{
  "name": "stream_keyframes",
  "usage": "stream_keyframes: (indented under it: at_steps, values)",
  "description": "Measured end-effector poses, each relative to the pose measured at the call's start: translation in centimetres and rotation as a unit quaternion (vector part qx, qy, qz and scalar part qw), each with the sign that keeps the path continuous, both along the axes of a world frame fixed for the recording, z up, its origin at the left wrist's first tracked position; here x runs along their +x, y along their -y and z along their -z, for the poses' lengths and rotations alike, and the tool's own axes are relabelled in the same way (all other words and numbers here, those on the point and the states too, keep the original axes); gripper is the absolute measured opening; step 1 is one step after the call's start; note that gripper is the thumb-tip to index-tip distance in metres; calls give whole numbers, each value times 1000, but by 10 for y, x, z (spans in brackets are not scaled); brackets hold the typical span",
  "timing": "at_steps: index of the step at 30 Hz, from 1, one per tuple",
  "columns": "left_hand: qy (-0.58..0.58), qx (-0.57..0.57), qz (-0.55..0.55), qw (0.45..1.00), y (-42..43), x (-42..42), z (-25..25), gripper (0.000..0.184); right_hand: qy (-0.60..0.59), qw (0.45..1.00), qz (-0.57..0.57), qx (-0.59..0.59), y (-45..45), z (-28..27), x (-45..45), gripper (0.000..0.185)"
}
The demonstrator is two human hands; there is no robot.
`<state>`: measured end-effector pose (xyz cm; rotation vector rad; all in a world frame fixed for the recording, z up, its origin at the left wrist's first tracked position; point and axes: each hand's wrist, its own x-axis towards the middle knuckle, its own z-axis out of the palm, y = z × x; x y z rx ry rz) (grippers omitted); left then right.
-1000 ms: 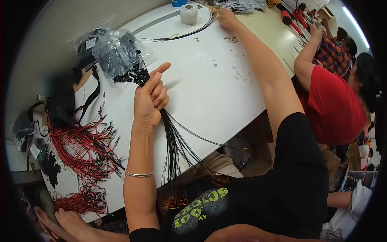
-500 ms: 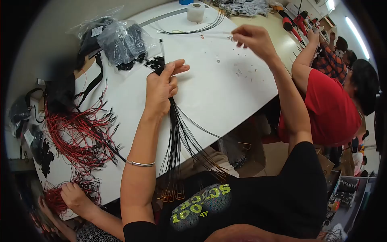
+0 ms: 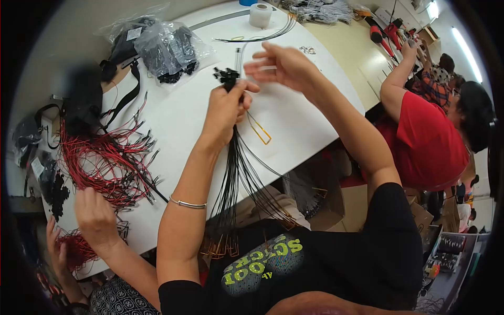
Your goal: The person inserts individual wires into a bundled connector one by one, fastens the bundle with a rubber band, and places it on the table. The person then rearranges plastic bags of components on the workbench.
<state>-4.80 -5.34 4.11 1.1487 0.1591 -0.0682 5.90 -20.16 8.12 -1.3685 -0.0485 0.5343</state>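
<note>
Worktop [image 3: 299, 136] first: looked white, rounded toward the far edge. Saw red-and-black wires [image 3: 105, 157] heaped along the left edge. Found the bundle of black wires [image 3: 233, 168] trailing across the near edge, orange ends down beside a dark shirt. Noted a clear bag of black parts [image 3: 168, 52] toward the far left corner. Of the two hands, saw the right hand [image 3: 289, 65] raised over the worktop, fingers loosely parted and blurred, just beside the bundle's upper end; could not tell of anything in its grasp. Saw the left hand [image 3: 227, 107] curled around the bundle's upper part, one finger pointing out. Noted a white roll [image 3: 261, 16] near the far edge, black connectors [image 3: 227, 76] clustered just above the left hand, and an orange wire loop [image 3: 268, 140] just beside it.
</note>
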Motion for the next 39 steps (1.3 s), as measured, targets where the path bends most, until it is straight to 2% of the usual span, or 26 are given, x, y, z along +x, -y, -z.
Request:
stream_keyframes:
  at_steps: [2,7,10,12,14,15,19,25,29,30,34,37,39]
  values:
    - [-6,23,40,999,5,-3,-3,28,-32,998,23,48,-13,5,28,41]
    - [-13,42,93,995,5,-2,-3,29,69,977,-142,145,-11,-16,60,30]
    - [-27,168,-67,983,-8,3,-7,30,108,955,-205,186,-17,-16,62,27]
    - [6,279,-197,940,-35,11,-3,28,222,969,-113,-4,-36,-3,54,28]
    - [14,438,-274,856,-64,18,5,26,325,925,-13,-194,-47,7,46,29]
    - [13,440,-275,855,-72,22,8,26,325,926,-15,-192,-46,11,43,29]
    - [37,583,-279,762,-88,34,24,25,411,890,-82,-178,-41,32,32,26]
    - [72,578,-258,771,-82,37,25,21,405,899,-68,-156,-34,52,28,22]
    - [-23,421,-242,874,-73,21,5,17,347,923,-84,-144,-33,50,21,19]
    - [-26,424,-242,872,-72,20,5,17,345,924,-85,-141,-34,51,19,19]
    - [11,241,-227,944,-66,18,5,15,358,916,-102,-150,-36,53,14,19]
    - [-7,203,-211,956,-58,17,0,13,394,898,-109,-161,-44,50,15,19]
    - [54,203,-251,945,-50,17,5,12,417,884,-111,-179,-39,56,7,18]
